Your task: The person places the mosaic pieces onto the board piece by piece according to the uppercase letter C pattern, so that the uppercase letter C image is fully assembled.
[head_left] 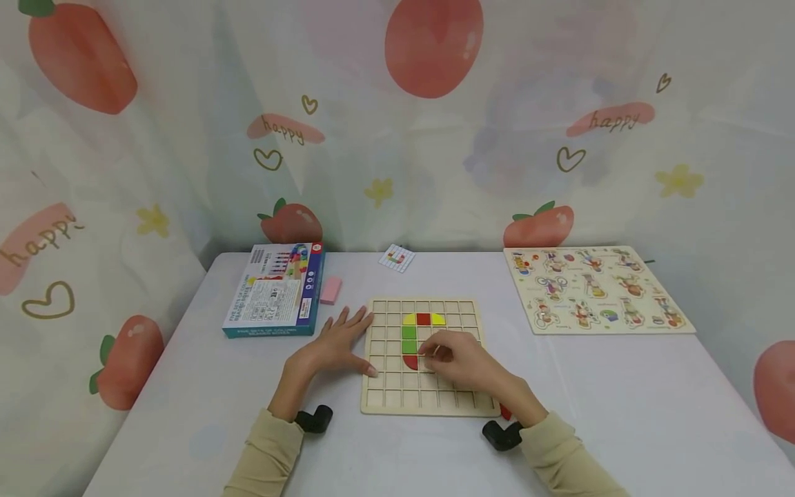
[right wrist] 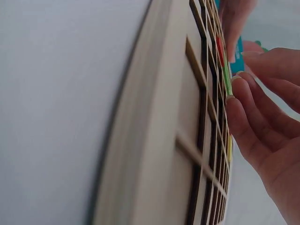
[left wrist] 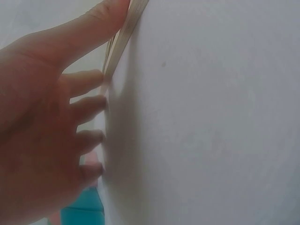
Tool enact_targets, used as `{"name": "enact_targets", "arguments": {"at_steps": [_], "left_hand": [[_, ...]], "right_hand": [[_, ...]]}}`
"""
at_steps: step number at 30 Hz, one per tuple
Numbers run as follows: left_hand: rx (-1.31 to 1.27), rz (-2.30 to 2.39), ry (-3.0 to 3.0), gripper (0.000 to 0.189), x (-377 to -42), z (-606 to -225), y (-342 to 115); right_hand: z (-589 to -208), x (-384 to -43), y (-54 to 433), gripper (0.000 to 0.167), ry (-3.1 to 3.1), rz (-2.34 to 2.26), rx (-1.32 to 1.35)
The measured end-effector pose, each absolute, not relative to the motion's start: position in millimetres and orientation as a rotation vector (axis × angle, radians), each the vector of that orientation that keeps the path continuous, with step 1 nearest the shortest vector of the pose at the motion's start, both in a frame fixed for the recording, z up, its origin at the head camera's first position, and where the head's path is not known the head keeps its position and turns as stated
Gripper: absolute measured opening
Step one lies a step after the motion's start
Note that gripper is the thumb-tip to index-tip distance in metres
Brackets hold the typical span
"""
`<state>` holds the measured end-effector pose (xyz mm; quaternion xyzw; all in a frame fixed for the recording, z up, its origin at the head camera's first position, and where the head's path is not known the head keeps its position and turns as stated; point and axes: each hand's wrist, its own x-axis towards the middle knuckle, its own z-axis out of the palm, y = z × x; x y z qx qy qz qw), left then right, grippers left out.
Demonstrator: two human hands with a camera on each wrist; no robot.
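Note:
A square wooden grid board lies on the table with red, yellow and green pieces set in its cells. My left hand spreads its fingers along the board's left side, the thumb over its edge. In the left wrist view, the left hand's fingertips reach down around the board's edge. Over the board's middle is my right hand, its fingers bent beside the red rounded piece and the green squares. The right wrist view has its fingertips close at the board's surface, the thumb apart and no piece visible between.
A blue and white box stands at the back left, a pink block beside it. Behind the board lies a small pattern card. A wooden picture puzzle occupies the back right. Something red shows near the right wrist.

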<state>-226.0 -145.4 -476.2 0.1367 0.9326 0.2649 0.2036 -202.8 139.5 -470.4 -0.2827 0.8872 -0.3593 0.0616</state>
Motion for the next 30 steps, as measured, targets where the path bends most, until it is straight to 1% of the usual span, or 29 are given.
{"name": "enact_targets", "arguments": {"at_steps": [9, 23, 30], "left_hand": [[0.386, 0.724, 2.609, 0.112, -226, -475, -145], [0.421, 0.747, 2.606, 0.112, -226, -476, -146], [0.416, 0.736, 2.605, 0.112, -226, -477, -146]], "right_hand": [[-466, -192, 175, 0.016, 2.684, -1.085, -0.748], [-463, -170, 226, 0.015, 2.727, -1.06, -0.709], [-467, -161, 240, 0.011, 2.701, -1.095, -0.732]]}}
